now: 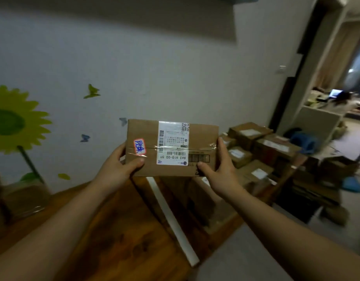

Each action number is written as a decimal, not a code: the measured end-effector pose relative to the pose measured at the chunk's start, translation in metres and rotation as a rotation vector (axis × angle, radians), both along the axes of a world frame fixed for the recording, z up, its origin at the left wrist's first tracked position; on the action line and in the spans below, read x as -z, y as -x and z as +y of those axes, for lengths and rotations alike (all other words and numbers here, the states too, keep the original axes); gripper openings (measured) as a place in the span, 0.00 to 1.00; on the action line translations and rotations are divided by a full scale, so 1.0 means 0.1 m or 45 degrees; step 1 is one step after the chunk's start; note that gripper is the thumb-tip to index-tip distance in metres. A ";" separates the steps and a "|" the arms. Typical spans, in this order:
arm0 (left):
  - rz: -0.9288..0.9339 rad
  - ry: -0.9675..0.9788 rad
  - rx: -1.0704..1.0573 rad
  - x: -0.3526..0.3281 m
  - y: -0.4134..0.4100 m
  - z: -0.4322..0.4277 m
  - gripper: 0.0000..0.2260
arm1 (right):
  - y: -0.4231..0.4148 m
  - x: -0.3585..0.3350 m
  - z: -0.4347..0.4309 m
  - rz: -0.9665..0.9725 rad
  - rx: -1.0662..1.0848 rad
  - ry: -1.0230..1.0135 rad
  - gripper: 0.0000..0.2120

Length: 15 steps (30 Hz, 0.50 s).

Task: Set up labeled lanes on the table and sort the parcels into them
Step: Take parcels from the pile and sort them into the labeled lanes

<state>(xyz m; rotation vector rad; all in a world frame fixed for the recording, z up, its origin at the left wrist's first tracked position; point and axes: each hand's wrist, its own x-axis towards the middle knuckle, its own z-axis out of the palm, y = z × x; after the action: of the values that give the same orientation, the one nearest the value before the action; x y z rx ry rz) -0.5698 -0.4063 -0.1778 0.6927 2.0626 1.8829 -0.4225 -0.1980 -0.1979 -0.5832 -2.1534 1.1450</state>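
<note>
Parcel (142,128) held up over table (114,230) between both hands, long axis left-right, labelled face toward camera. White shipping label (173,142) upside down, reads "863 H10-00 5", QR code at its top right. Red-edged sticker (139,146) at left, blue handwriting, unreadable. Brown cardboard, clear tape across middle. Left hand (118,165) grips left edge, right hand (221,165) grips right edge, thumbs on front.

Matt cardboard parcel (172,148), glossy wood table (122,230)
</note>
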 end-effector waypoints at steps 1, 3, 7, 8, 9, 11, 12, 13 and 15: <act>0.000 0.018 0.047 0.01 -0.11 0.17 0.24 | -0.20 0.00 0.12 -0.001 0.047 0.000 0.45; -0.003 0.052 0.131 0.01 -0.35 0.53 0.26 | -0.59 -0.05 0.37 0.000 0.144 -0.001 0.44; 0.003 0.055 0.212 -0.06 -0.88 1.27 0.29 | -1.33 -0.13 0.93 0.024 0.291 0.002 0.41; 0.017 0.049 0.228 -0.07 -1.02 1.46 0.29 | -1.50 -0.14 1.09 0.032 0.306 -0.001 0.41; 0.031 0.051 0.247 -0.07 -1.15 1.66 0.29 | -1.67 -0.16 1.26 0.028 0.321 -0.011 0.41; 0.048 0.043 0.294 -0.07 -1.45 2.07 0.27 | -2.00 -0.16 1.63 0.015 0.347 -0.025 0.41; 0.053 0.031 0.311 -0.07 -1.61 2.29 0.24 | -2.18 -0.18 1.82 0.013 0.354 -0.018 0.41; 0.053 0.026 0.327 -0.08 -1.77 2.51 0.22 | -2.35 -0.19 2.01 0.019 0.359 -0.011 0.41; 0.032 0.020 0.361 -0.11 -2.05 2.92 0.18 | -2.66 -0.25 2.36 0.029 0.375 -0.003 0.41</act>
<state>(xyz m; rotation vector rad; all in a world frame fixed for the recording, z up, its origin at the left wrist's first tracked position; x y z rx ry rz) -0.3652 -0.1139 -0.1668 0.9533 1.8757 1.7053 -0.1563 0.0377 -0.1733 -0.8497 -1.9690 0.9827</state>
